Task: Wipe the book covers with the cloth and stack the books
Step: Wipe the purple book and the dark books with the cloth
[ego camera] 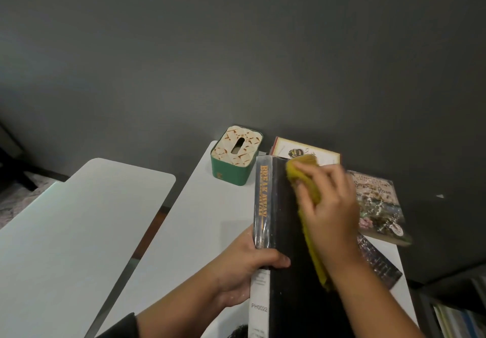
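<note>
A thick black book [286, 232] with an orange-lettered spine lies lengthwise on the white table [210, 206]. My left hand [247, 266] grips its spine, thumb over the cover. My right hand [331, 206] presses a yellow cloth [307, 179] onto the black cover; the hand is blurred. Behind the black book lies a book with a cream, red-bordered cover [307, 150]. To the right is a book with a flowered cover [378, 203], and a dark patterned book [378, 261] shows under my right forearm.
A green tissue box [234, 156] with a cream patterned lid stands at the table's far left corner. A second white tabletop [73, 227] sits to the left across a gap. A dark grey wall backs the table. Shelved books [457, 319] show at bottom right.
</note>
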Demonstrator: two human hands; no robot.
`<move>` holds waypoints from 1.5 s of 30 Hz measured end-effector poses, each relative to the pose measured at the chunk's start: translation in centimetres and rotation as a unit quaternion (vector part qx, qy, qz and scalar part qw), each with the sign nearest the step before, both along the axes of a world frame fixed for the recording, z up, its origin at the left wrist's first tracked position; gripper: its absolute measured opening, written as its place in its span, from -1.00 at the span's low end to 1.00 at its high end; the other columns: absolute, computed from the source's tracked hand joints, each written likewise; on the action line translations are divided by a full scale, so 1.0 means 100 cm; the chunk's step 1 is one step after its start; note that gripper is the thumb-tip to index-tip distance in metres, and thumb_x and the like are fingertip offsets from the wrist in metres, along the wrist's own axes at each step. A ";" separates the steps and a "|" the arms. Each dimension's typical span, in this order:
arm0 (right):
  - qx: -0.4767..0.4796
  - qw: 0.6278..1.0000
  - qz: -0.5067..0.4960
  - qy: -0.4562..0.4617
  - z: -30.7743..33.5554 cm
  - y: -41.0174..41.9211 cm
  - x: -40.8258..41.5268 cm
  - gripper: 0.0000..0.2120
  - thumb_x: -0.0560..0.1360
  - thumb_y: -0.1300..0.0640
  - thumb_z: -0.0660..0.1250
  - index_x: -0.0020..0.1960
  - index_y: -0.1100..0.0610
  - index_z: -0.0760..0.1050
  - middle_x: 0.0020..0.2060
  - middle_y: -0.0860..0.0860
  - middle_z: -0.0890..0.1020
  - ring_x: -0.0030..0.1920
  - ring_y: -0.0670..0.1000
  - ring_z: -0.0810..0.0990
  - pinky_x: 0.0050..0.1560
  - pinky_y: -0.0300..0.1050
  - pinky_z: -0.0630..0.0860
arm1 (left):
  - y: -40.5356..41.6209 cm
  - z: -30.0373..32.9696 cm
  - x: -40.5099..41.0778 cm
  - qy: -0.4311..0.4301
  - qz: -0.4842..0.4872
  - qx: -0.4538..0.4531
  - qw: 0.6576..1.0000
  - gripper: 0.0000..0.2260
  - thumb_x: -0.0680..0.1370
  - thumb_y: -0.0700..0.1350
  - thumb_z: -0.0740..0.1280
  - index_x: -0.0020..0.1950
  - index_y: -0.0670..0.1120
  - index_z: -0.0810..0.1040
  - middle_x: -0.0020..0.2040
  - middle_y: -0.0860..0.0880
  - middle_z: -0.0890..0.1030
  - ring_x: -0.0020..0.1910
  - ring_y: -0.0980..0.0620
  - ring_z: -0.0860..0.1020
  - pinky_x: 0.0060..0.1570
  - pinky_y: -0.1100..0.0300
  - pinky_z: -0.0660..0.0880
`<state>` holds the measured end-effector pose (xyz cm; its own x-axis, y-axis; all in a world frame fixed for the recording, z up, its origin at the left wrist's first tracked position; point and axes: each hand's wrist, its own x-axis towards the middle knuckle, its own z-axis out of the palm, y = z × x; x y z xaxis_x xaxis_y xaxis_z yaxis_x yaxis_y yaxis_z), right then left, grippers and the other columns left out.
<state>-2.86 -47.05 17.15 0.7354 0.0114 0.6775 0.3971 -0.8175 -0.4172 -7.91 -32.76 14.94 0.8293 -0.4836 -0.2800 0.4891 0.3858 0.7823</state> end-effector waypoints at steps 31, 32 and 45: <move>-0.103 0.931 0.278 0.211 0.002 -0.023 -0.042 -0.64 0.31 0.23 0.51 0.01 -0.13 0.61 -0.13 -0.24 0.50 -0.03 -0.21 0.42 -0.03 -0.34 0.39 | 0.007 -0.010 0.001 0.007 0.027 -0.011 1.000 -0.67 0.23 -0.48 0.29 -0.08 -0.21 0.54 -0.30 -0.16 0.59 -0.30 -0.03 0.61 -0.27 0.16 0.59; -0.098 0.940 0.259 0.197 0.002 -0.017 -0.041 -0.66 0.31 0.24 0.51 -0.01 -0.11 0.62 -0.14 -0.23 0.48 -0.05 -0.21 0.40 -0.06 -0.34 0.38 | 0.006 -0.010 0.002 0.010 0.020 -0.018 1.000 -0.67 0.24 -0.48 0.30 -0.06 -0.21 0.54 -0.28 -0.17 0.59 -0.29 -0.05 0.62 -0.27 0.14 0.59; 0.031 0.987 -0.112 0.106 -0.017 -0.045 0.038 -0.83 0.45 0.27 0.38 0.01 0.08 0.59 -0.16 0.00 0.40 -0.07 0.21 0.46 -0.24 -0.14 0.25 | 0.013 -0.009 -0.005 0.040 0.021 0.063 0.997 -0.53 0.21 -0.29 0.41 0.11 -0.10 0.50 -0.07 -0.21 0.59 -0.01 -0.19 0.54 0.08 -0.10 0.51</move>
